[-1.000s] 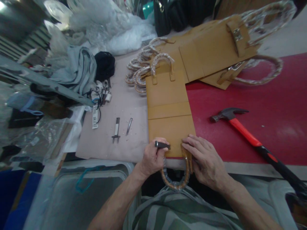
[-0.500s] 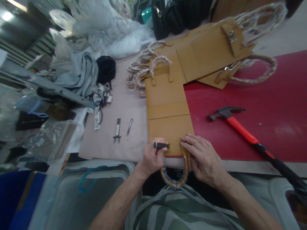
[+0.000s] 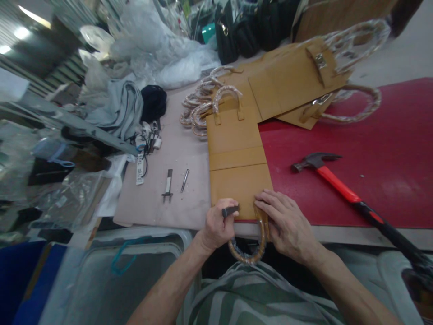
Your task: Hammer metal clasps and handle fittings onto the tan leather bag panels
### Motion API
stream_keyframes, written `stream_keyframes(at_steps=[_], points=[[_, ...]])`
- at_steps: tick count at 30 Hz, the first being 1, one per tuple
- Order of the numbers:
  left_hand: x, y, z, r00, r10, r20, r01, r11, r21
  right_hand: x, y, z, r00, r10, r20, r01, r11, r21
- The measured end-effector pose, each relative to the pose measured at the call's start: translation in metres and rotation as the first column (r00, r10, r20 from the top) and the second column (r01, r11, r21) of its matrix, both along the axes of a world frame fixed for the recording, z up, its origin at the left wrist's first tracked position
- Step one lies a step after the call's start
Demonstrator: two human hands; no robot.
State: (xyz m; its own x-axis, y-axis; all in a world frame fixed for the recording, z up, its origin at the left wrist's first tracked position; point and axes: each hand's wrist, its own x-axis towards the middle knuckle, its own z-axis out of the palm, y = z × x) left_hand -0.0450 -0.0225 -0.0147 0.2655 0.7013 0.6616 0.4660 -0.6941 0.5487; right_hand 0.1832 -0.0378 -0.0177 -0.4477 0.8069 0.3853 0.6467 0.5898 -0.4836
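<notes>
Tool tilted in left hand, tip unclear

The left forearm is reaching up and inward from the lower edge of the view, and the left wrist is staying nearly in line with it. The left hand is curling its fingers toward the thumb in a closed grip. The right forearm is slanting in from the lower right, bare like the other. The right hand is lying palm down, its fingers extending toward the left hand, the two remaining apart.
</notes>
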Motion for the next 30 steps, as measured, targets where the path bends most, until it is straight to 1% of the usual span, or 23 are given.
stream_keyframes(at_steps=[4,7,11,15,21,30], points=[[-0.0003,0.0011,0.0012,1.0,0.005,0.001,-0.005,0.999,-0.042,-0.0001,0.0005,0.0005,1.0,-0.001,-0.005,0.001,1.0,0.005],[-0.0001,0.0008,0.0012,1.0,0.004,0.009,-0.004,0.999,-0.037,-0.0007,0.001,0.0011,1.0,0.002,-0.012,-0.002,1.0,0.012],[-0.0001,0.0006,0.0003,0.999,-0.036,0.022,0.037,0.999,-0.017,-0.0007,0.0006,0.0013,1.0,-0.002,-0.026,0.002,1.0,0.013],[-0.001,0.0016,-0.0004,1.0,0.01,0.019,-0.009,0.999,-0.036,-0.0006,0.0004,0.0012,0.999,-0.011,-0.037,0.011,1.0,-0.013],[0.0003,0.003,0.0002,1.0,-0.015,0.014,0.015,1.0,-0.022,-0.0012,0.0003,0.0033,0.999,-0.019,-0.038,0.017,0.999,-0.038],[0.0027,0.0047,0.0012,1.0,0.0,0.011,0.001,0.997,-0.081,-0.0008,0.0006,0.0038,0.999,-0.01,-0.033,0.009,1.0,-0.017]])
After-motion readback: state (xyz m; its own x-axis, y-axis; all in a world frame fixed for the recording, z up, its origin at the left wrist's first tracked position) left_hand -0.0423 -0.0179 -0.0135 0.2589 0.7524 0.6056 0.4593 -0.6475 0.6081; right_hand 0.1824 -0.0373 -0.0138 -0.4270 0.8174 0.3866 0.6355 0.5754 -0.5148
